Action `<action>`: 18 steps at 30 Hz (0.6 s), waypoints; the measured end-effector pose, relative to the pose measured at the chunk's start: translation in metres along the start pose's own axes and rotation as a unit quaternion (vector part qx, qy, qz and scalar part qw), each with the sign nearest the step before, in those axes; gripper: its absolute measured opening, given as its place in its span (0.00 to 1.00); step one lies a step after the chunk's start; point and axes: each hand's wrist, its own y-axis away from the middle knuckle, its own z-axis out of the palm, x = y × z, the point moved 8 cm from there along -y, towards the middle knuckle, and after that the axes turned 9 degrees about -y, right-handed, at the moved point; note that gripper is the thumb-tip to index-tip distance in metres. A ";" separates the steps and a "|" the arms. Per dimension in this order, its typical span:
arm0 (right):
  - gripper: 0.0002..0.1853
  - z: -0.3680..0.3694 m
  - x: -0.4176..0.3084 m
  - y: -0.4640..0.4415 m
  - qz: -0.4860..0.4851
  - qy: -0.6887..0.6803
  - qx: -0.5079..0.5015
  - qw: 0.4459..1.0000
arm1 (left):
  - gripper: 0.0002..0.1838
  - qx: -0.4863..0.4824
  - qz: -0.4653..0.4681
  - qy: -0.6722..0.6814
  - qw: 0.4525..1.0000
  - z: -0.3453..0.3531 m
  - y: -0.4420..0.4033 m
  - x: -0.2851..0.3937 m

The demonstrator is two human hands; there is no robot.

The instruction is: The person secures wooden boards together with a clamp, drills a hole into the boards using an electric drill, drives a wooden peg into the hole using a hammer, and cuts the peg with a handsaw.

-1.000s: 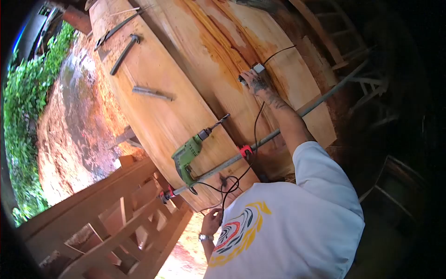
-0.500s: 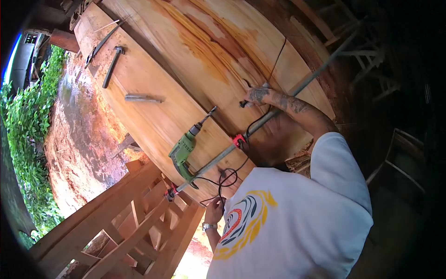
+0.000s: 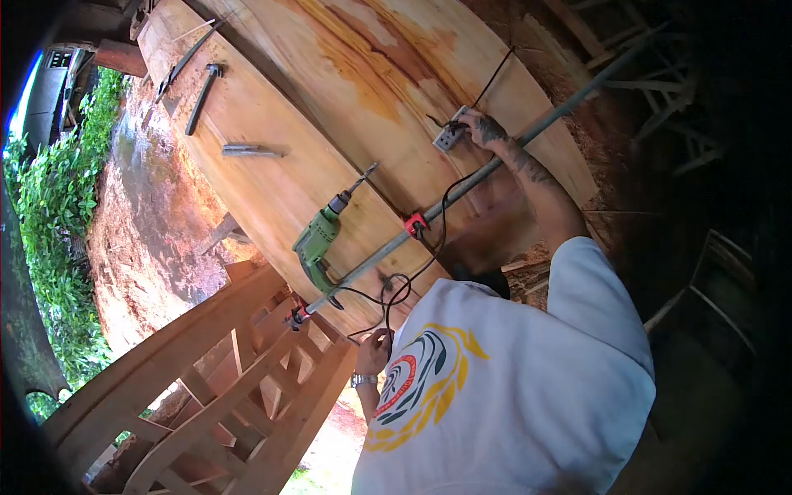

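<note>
My right hand (image 3: pixel 483 130) is at a white power strip (image 3: pixel 448 142) lying on the wide board. Its fingers are closed round a black plug (image 3: pixel 453 127) pressed against the strip's face; the fingers partly hide it. Low in the view, my left hand (image 3: pixel 374 353), with a metal watch at the wrist, is curled on a black cord (image 3: pixel 402 289). This cord loops beside a green power drill (image 3: pixel 318 239), which lies on its side with its bit pointing up and right. A long metal bar clamp (image 3: pixel 528 136) crosses the boards between the drill and my right forearm.
A hammer (image 3: pixel 202 101), a chisel-like tool (image 3: pixel 247 150) and a dark curved blade (image 3: pixel 186 64) lie on the narrower board (image 3: pixel 272 186). The clamp's red jaw (image 3: pixel 416 224) sits near the seam. Wooden slatted frames (image 3: pixel 223 363) stand at the lower left.
My right hand has moved up with the plug and brought it onto the power strip, which is now more visible. My left hand stays on the cord. The view has shifted slightly.
</note>
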 end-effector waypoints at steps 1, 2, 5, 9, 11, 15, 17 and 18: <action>0.17 -0.006 -0.006 -0.001 0.002 0.026 -0.019 0.999 | 0.15 0.000 0.010 -0.008 1.000 0.000 -0.002 0.003; 0.17 -0.008 -0.009 -0.002 0.004 0.051 -0.037 0.998 | 0.15 -0.019 0.005 -0.014 1.000 0.000 -0.003 0.008; 0.14 -0.007 -0.019 -0.004 0.020 0.084 -0.064 0.994 | 0.16 -0.025 -0.012 -0.049 0.998 -0.007 -0.004 0.024; 0.17 -0.009 -0.043 -0.019 0.128 0.168 -0.126 0.969 | 0.21 -0.014 -0.063 -0.004 0.998 -0.016 -0.003 0.038; 0.20 -0.011 -0.050 -0.025 0.188 0.208 -0.157 0.947 | 0.24 0.008 -0.070 -0.029 0.997 -0.020 -0.002 0.038; 0.21 -0.009 -0.041 -0.044 0.198 0.212 -0.181 0.940 | 0.27 0.027 -0.075 -0.017 0.997 -0.019 -0.001 0.034; 0.22 -0.008 -0.034 -0.048 0.197 0.210 -0.188 0.939 | 0.25 0.028 -0.061 -0.029 0.997 -0.017 -0.002 0.034; 0.22 -0.007 -0.030 -0.049 0.204 0.209 -0.187 0.938 | 0.25 0.028 -0.053 -0.035 0.998 -0.016 -0.002 0.034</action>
